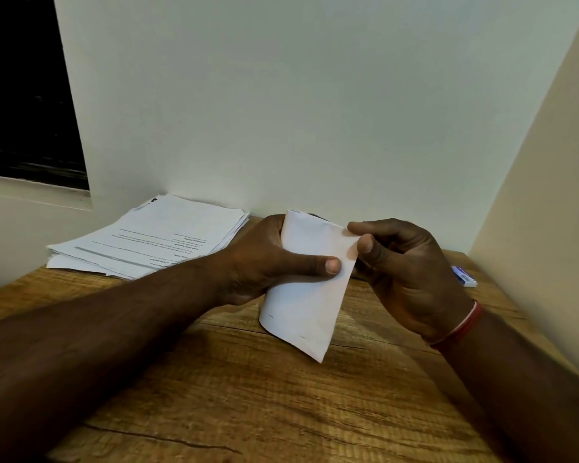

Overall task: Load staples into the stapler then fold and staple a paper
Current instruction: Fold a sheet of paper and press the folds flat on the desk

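Head view: the left hand [264,262] gripped the folded paper [308,305] above the desk [248,396], thumb across its front. The right hand [405,272] pinched its top corner between thumb and fingers [375,227]. Folding looked nearly done; stapling was left to do, and no stapler showed. A small box [464,276] lay at the desk's right edge.

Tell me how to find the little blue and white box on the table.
Look at the brown wooden table, along its right edge by the cream side wall. Behind the right hand lies the small blue and white box. It alone shows blue, unlike the folded white paper and the stack of printed white sheets.
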